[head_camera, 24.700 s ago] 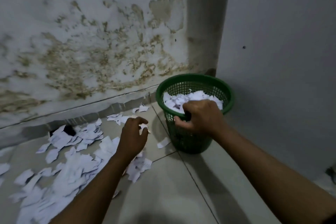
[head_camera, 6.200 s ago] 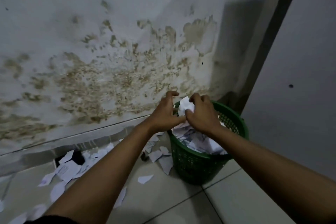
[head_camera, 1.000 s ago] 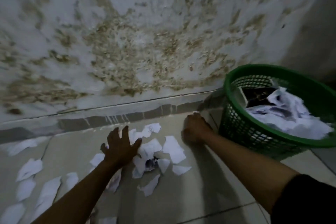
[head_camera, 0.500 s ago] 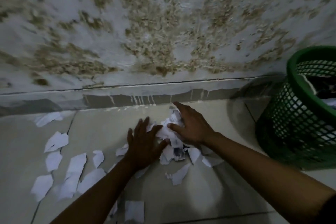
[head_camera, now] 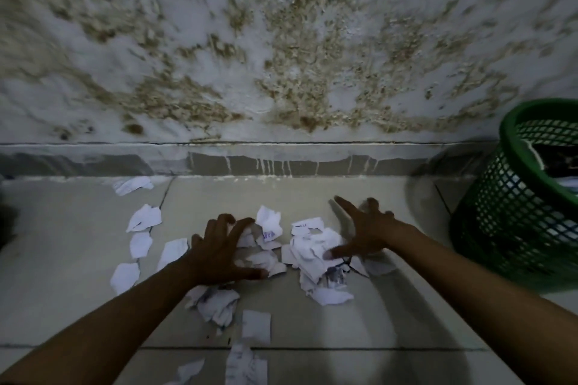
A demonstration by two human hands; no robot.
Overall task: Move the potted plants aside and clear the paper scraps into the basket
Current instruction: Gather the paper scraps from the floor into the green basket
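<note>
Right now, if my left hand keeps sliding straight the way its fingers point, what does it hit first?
Probably the crumpled paper scrap right at the left hand's fingers. Beyond it lies bare floor tile, then the grey skirting; depth is uncertain.

Torn white paper scraps [head_camera: 308, 248] on pale tiled floor [head_camera: 391, 316], between left hand [head_camera: 219, 251] and right hand [head_camera: 364, 233]; green plastic mesh basket [head_camera: 513, 222] far right, stained wall [head_camera: 281, 56] behind.

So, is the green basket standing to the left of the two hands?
No, the green basket stands at the right edge of the view, beyond the right hand, and the left hand is farther from it.
</note>
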